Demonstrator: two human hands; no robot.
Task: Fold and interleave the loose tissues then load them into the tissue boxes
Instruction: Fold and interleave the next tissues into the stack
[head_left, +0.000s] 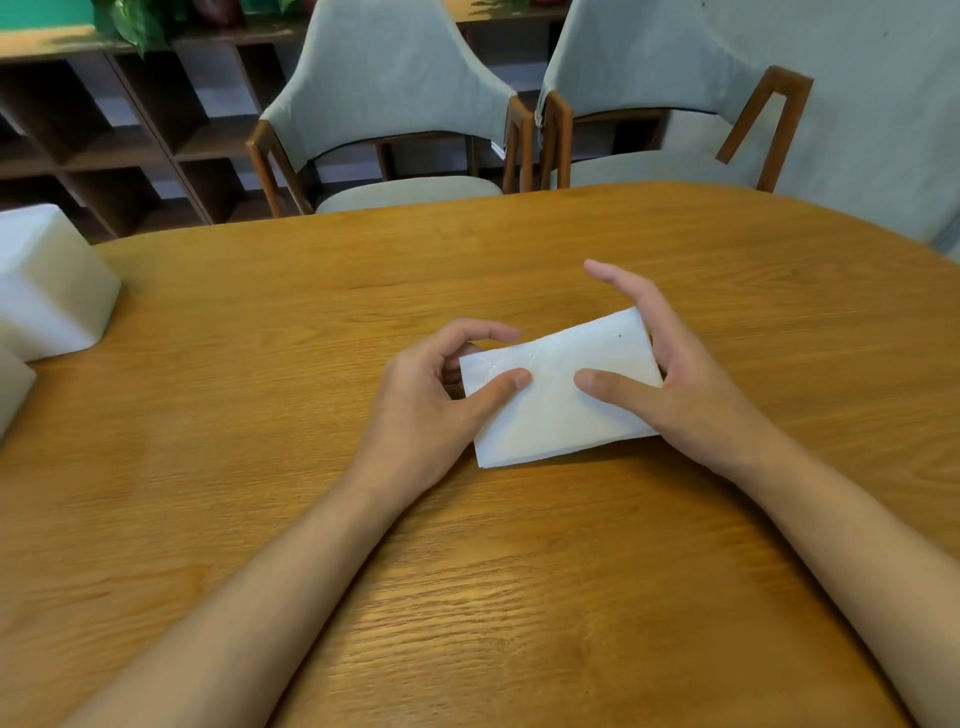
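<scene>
Head view: left hand (426, 397) pinches, right hand (688, 387) presses tissues (550, 418).

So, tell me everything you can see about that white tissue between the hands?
The folded tissue is thin white paper, a rectangle of several layers whose edges show along the near side. A faint embossed line runs near its left end, and a small dark speck sits near the far right corner. It lies on the wooden table, slightly skewed. The left hand holds its left end, thumb on top; the right hand rests its thumb on it.
</scene>
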